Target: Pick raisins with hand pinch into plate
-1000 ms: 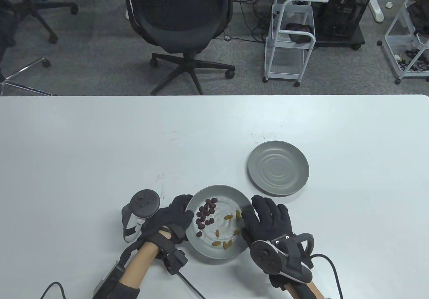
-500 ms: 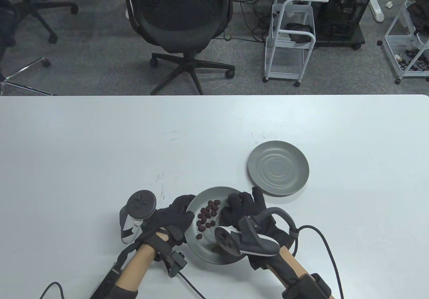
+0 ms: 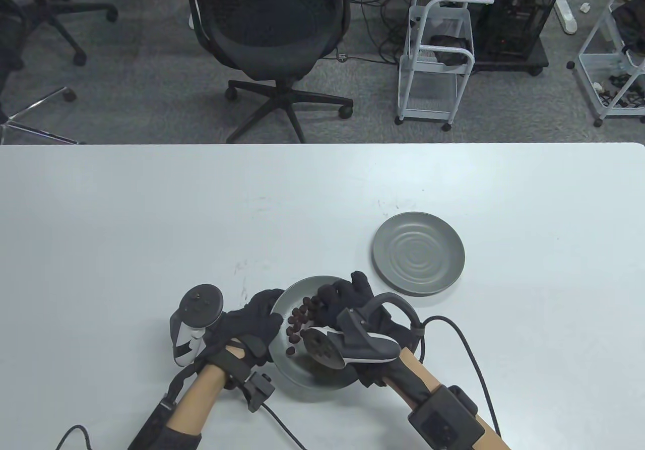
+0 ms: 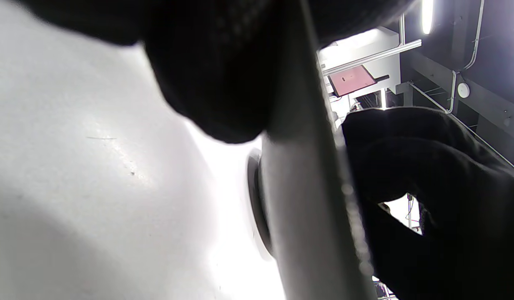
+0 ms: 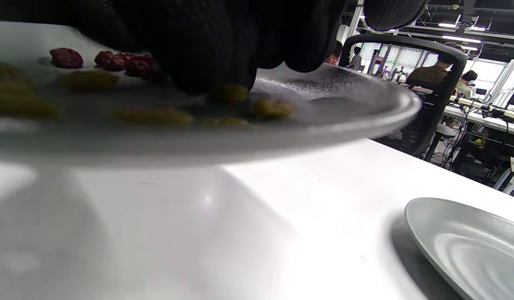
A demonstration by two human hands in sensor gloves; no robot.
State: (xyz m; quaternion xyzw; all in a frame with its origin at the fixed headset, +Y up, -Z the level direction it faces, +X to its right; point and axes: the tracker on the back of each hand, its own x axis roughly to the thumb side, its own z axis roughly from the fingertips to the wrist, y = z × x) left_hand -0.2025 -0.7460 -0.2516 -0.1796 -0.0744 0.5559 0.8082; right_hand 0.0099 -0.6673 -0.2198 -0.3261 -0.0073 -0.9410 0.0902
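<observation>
A grey plate (image 3: 297, 377) near the table's front edge holds dark red raisins (image 3: 297, 319) on its left and yellow raisins (image 5: 154, 116) on its right. My left hand (image 3: 262, 319) grips the plate's left rim; the right wrist view shows the plate (image 5: 344, 121) raised off the table. My right hand (image 3: 327, 301) reaches over the plate, and its fingertips (image 5: 206, 71) close down on one yellow raisin (image 5: 229, 92). A second, empty grey plate (image 3: 418, 253) lies to the far right, also in the right wrist view (image 5: 469, 241). The tracker hides the yellow raisins in the table view.
The white table (image 3: 151, 228) stretches wide to the left and back. Cables (image 3: 468, 354) trail from both wrists to the front edge. A black office chair (image 3: 269, 31) and a white cart (image 3: 436, 62) stand beyond the far edge.
My right hand turned and came in from the plate's right rim over the raisins. The plate and both hands shifted slightly left, and the plate rose off the table.
</observation>
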